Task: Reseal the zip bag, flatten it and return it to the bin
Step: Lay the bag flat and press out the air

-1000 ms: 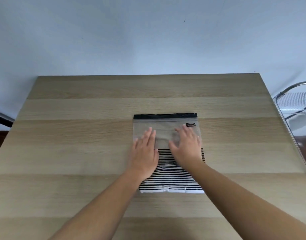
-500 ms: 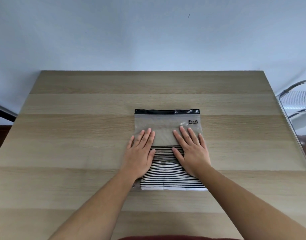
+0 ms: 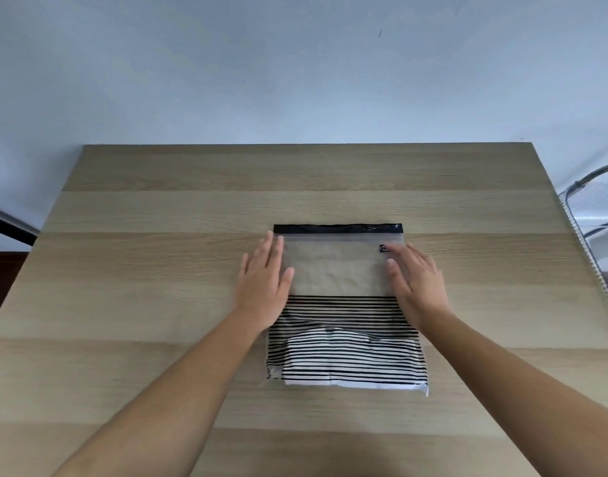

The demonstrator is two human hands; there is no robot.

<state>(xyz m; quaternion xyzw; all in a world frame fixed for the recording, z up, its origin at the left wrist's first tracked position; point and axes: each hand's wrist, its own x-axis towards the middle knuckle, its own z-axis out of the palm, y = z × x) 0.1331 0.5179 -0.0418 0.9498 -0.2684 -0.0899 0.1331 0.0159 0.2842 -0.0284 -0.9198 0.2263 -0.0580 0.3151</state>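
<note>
A clear zip bag (image 3: 335,270) with a black zip strip (image 3: 337,229) along its far edge lies flat in the middle of the wooden table (image 3: 158,270). A folded black-and-white striped cloth (image 3: 347,356) fills its near half. My left hand (image 3: 265,284) rests flat on the bag's left edge, fingers together and pointing away from me. My right hand (image 3: 414,282) lies flat on the bag's right side, its fingertips covering part of a small black logo. Neither hand grips anything. No bin is in view.
A metal wire chair (image 3: 595,215) stands past the table's right edge. A dark bar (image 3: 6,225) shows off the left edge. A pale wall rises behind the table's far edge.
Both hands have slid apart from the bag's middle to its left and right sides, uncovering the clear centre and the striped cloth. The bag has stayed in place.
</note>
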